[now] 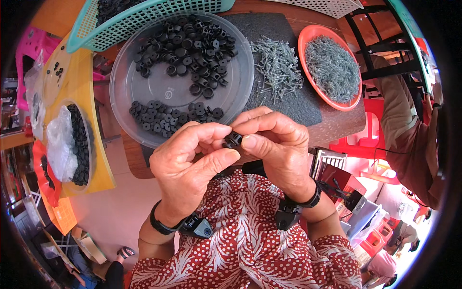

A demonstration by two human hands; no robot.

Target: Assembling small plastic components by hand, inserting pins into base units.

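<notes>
Between my two hands is a small black plastic part [233, 140], round with a ring-like opening, partly covered by fingertips. My left hand [190, 156] is closed, with its thumb and fingertips against the part's left side. From the other side, my right hand [281, 147] pinches it between thumb and forefinger. Just beyond my hands, a round clear plastic tray [159, 91] holds a heap of black ring-shaped parts [190, 48] at the back. Nearer to me in it lie black disc pieces [161, 118], each with a centre hole.
A pile of small metal screws [276, 67] lies on a black mat [305, 108]. Beside it, a red bowl [302, 48] holds more screws. A green basket [144, 26] stands behind the tray. At left, a yellow table [103, 164] bears a tub of black parts. A person's leg [402, 120] is at right.
</notes>
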